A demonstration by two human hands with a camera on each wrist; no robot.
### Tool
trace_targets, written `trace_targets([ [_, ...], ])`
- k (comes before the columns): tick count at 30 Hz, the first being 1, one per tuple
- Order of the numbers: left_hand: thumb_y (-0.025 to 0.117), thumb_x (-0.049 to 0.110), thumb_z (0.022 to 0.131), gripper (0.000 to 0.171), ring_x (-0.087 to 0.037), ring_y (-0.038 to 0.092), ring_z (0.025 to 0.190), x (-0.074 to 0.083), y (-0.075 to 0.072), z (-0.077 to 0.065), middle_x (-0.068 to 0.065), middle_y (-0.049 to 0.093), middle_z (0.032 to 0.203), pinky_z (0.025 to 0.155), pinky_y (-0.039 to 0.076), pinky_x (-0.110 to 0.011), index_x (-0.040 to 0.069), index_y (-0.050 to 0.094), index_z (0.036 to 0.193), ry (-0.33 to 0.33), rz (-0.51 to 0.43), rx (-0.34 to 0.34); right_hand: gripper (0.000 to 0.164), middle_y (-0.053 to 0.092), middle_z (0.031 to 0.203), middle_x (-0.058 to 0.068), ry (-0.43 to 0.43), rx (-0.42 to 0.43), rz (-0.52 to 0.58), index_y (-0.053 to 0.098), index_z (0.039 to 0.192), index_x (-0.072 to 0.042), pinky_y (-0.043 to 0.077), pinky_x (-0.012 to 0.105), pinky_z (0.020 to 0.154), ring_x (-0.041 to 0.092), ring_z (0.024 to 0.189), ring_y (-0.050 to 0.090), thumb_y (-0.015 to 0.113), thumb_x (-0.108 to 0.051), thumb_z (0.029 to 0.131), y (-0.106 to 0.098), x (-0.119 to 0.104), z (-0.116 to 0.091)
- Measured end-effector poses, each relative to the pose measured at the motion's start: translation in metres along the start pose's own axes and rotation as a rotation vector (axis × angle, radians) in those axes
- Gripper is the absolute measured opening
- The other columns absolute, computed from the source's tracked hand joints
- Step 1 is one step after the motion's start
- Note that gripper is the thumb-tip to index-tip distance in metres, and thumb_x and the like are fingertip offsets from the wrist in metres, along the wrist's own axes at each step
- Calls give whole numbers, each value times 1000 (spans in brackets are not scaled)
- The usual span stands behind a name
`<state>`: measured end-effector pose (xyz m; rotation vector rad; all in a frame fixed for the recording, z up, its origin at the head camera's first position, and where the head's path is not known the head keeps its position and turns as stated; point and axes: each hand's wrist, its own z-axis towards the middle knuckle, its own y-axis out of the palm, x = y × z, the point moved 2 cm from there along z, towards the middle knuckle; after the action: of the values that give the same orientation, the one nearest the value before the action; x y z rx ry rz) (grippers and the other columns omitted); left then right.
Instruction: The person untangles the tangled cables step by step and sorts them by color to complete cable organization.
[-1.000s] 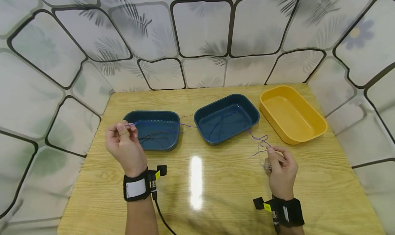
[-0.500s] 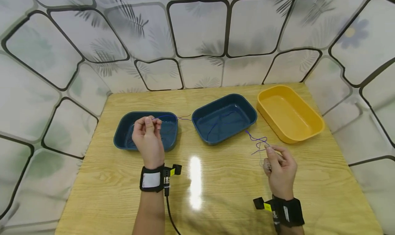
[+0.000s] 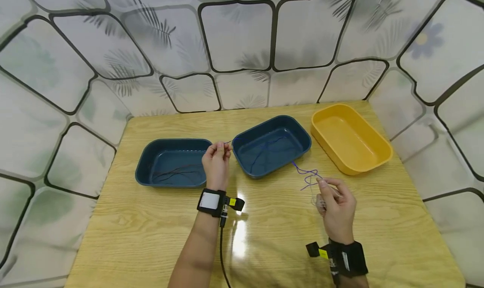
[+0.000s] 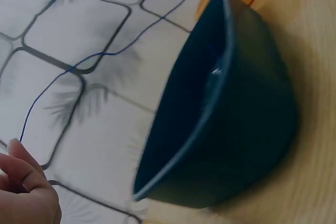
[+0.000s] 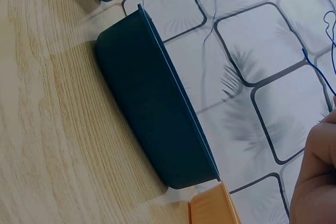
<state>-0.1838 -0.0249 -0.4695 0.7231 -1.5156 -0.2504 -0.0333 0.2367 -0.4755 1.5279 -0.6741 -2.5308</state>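
My left hand (image 3: 217, 164) pinches a blue thread (image 4: 113, 53) between thumb and fingers, in the gap between two dark blue trays. From those fingertips the thread runs rightward, past the rim of the middle tray (image 3: 281, 164), as the left wrist view also shows. At the right, in front of the yellow tray (image 3: 351, 141), my right hand (image 3: 338, 212) pinches tangled blue-purple thread (image 3: 304, 171). A pale, whitish strand bundle (image 3: 319, 201) hangs at its curled fingers. Inside the middle tray more thin thread (image 3: 261, 153) shows.
The left dark blue tray (image 3: 172, 147) holds several dark threads (image 3: 175, 171). All three trays stand in a row toward the back of the wooden table (image 3: 151, 229). A patterned curtain (image 3: 238, 36) closes off the back and sides. A black cable (image 3: 222, 254) trails from the left wrist strap.
My left hand has moved rightward from over the left tray to the gap before the middle tray, still pinching the thread. The right hand stays nearly in place; the view has shifted slightly.
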Motion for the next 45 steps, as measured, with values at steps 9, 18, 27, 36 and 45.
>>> trace_targets([
  [9, 62, 2, 100, 29, -12, 65, 74, -23, -11, 0, -15, 71, 95, 68, 51, -20, -19, 61, 119, -146, 200, 6, 14, 72, 98, 19, 13, -12, -3, 51, 109, 23, 17, 31, 35, 15, 39, 28, 44, 15, 101, 2, 3, 1],
  [18, 63, 4, 99, 28, -21, 66, 82, -17, -23, -10, -21, 68, 105, 79, 53, -30, -11, 65, 122, -158, 297, -5, 13, 71, 96, 21, 38, -2, -19, 51, 109, 23, 18, 31, 36, 15, 39, 29, 46, 14, 101, 6, 5, 0],
  [27, 69, 10, 98, 24, -28, 63, 83, 12, -15, -33, -18, 65, 98, 71, 50, -28, -5, 69, 116, -43, 317, -123, 13, 72, 94, 17, 32, -28, -1, 51, 109, 22, 18, 31, 37, 15, 40, 29, 45, 15, 101, 18, 3, 1],
  [36, 69, 14, 98, 24, -25, 62, 79, 36, 20, -74, -10, 67, 93, 68, 50, -28, 0, 70, 118, 103, 390, -459, 13, 53, 60, 9, 35, -59, 4, 52, 110, 22, 17, 31, 36, 17, 40, 28, 48, 14, 100, 32, 3, 0],
  [45, 78, 9, 90, 34, -18, 60, 83, 48, 38, -99, -2, 63, 92, 62, 49, -34, 6, 70, 123, 460, 688, -735, 13, 55, 60, 8, 70, -95, -84, 53, 109, 20, 20, 29, 33, 14, 39, 31, 50, 11, 101, 40, 2, -4],
])
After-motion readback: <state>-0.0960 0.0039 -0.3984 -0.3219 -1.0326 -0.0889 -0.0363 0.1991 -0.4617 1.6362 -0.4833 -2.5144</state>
